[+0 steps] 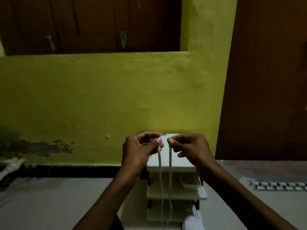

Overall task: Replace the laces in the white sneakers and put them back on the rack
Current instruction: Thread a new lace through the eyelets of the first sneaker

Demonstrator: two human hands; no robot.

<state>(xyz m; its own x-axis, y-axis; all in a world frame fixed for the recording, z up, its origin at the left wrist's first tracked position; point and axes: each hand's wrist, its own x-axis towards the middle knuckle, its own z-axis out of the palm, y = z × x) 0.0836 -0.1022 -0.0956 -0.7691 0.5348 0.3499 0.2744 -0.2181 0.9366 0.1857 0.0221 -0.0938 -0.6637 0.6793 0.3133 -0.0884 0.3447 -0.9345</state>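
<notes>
Lace [170, 163] hangs in two pale strands in front of the rack [181, 163]. Their long axis is vertical, running from just above the rack's top shelf down past its lower shelves and out of view at the bottom. We cannot tell whether the strands join below or are separate pieces.

Our left hand [139, 150] pinches the top of the left strand between thumb and forefinger, with the other fingers curled in behind. Our right hand [191, 148] pinches the top of the right strand the same way. The two pinches sit level and close together, not touching, above the front of the top shelf. Both wrists are raised, and the forearms reach in from either side of the rack.

A white sneaker [191, 221] shows only as a rounded edge at the rack's foot, on its right side. It lies well below the fingers and nearer our right arm. We judge that the strand tips must drop down and rightward to reach its eyelets, which are hidden.

Behind the rack is a green wall [116, 97], and a checked mat [279, 185] lies on the floor to the rack's right.
</notes>
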